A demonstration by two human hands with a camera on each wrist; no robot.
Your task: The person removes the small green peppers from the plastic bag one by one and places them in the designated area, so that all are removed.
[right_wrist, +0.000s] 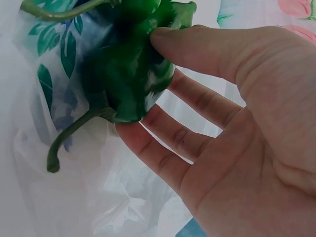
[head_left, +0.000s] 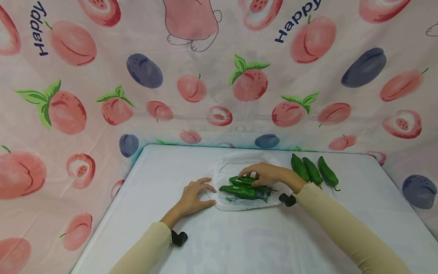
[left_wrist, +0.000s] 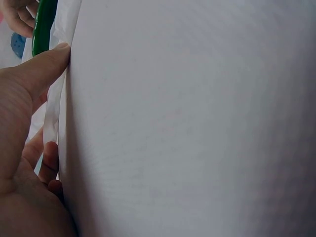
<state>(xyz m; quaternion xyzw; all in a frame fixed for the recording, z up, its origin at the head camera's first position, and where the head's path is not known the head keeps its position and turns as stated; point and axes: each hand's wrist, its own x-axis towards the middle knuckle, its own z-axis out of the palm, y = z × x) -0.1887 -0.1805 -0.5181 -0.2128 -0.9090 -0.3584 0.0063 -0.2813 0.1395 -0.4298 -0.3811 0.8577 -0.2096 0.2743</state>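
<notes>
A white plastic bag (head_left: 232, 164) with a printed green leaf pattern lies flat on the white table. Two glossy green peppers lie on it side by side: a near pepper (head_left: 238, 191) and a far pepper (head_left: 236, 180). My right hand (head_left: 268, 174) reaches over from the right and holds the far pepper; in the right wrist view thumb and fingers close on this pepper (right_wrist: 131, 81) by its stem end. On the left, my left hand (head_left: 191, 198) rests at the bag's edge, thumb and fingers spread apart. The left wrist view shows the thumb (left_wrist: 52, 61) touching the bag's edge.
Three more green peppers (head_left: 312, 170) lie in a row at the back right of the table (head_left: 137, 213). A fruit-printed cloth (head_left: 212, 76) hangs behind the table and along its sides.
</notes>
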